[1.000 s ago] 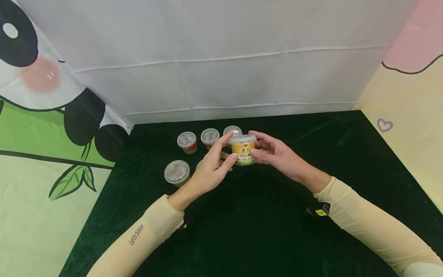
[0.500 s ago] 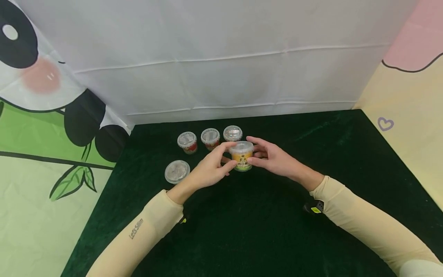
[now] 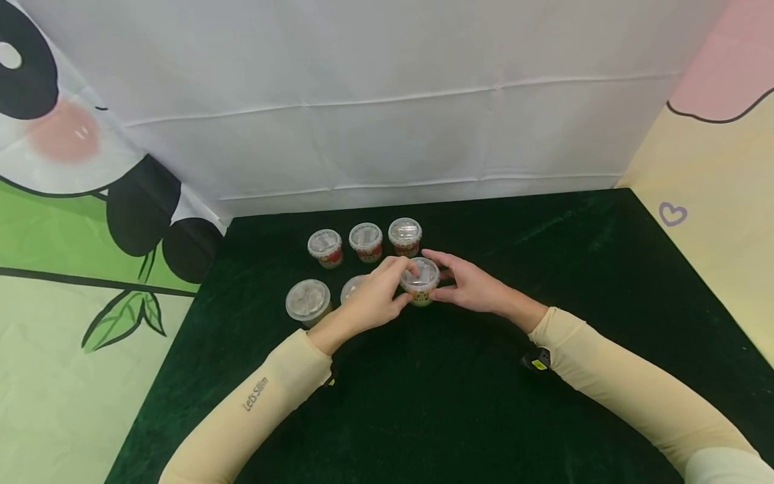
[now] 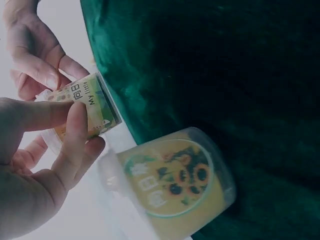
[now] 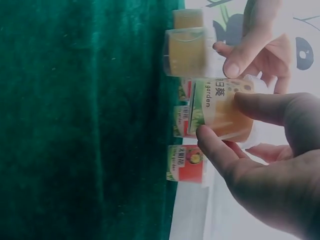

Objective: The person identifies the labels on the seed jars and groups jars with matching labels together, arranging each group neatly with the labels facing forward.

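Observation:
A clear-lidded plastic cup with a yellow label (image 3: pixel 421 286) is between both hands at the right end of the front row. My right hand (image 3: pixel 468 286) holds its right side with thumb and fingers, as the right wrist view shows around the cup (image 5: pixel 225 110). My left hand (image 3: pixel 377 296) grips the other side, its index finger over the lid and thumb low on the wall. In the left wrist view the cup (image 4: pixel 92 107) appears sideways, with the left fingers (image 4: pixel 75 125) against it. Whether its base touches the cloth I cannot tell.
Behind stand three lidded cups with red labels, left (image 3: pixel 326 249), middle (image 3: pixel 365 242) and right (image 3: pixel 405 236). In front, a yellow cup (image 3: pixel 308 301) stands left; another lidded cup (image 3: pixel 351 288) is partly hidden by my left hand. Dark green cloth (image 3: pixel 459 403) covers the table.
Both hands have lowered the yellow-labelled cup and brought it nearer, so its lid now faces up more. My left index finger has moved onto the lid.

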{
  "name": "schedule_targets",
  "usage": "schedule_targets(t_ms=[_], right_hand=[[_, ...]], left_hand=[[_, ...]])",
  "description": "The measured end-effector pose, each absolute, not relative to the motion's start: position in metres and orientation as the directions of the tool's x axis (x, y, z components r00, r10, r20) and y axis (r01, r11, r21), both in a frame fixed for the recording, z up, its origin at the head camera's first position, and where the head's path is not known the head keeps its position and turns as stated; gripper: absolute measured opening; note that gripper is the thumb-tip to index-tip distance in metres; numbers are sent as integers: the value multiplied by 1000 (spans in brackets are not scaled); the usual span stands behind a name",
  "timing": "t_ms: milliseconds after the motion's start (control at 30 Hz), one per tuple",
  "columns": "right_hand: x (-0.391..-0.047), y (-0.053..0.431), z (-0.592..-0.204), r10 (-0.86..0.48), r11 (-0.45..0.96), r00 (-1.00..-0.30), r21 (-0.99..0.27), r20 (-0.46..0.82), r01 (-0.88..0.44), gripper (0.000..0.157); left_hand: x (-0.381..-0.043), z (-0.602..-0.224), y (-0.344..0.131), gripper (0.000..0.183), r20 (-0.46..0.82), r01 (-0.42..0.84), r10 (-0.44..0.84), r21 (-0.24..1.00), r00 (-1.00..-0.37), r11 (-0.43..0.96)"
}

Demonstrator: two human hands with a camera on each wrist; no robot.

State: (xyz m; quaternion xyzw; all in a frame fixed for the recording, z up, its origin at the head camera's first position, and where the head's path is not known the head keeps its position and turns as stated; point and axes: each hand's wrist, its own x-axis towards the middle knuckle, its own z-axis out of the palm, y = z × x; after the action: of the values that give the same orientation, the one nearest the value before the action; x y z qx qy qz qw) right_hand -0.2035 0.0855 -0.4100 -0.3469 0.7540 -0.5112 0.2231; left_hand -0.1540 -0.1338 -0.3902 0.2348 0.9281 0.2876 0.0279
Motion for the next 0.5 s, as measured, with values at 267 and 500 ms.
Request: schedule_targets(t_ms=[267,500], right_hand=[[-206,82,-423,-763,271,-645,-885,41,-378,79],[-202,80,-428,-774,346,-633,-834,5,-430,80]], left_hand=[[-154,-403,-134,38,92,451,468,483,-879,751],[-151,-411,-132,55,87,487,493,378,-866,788]])
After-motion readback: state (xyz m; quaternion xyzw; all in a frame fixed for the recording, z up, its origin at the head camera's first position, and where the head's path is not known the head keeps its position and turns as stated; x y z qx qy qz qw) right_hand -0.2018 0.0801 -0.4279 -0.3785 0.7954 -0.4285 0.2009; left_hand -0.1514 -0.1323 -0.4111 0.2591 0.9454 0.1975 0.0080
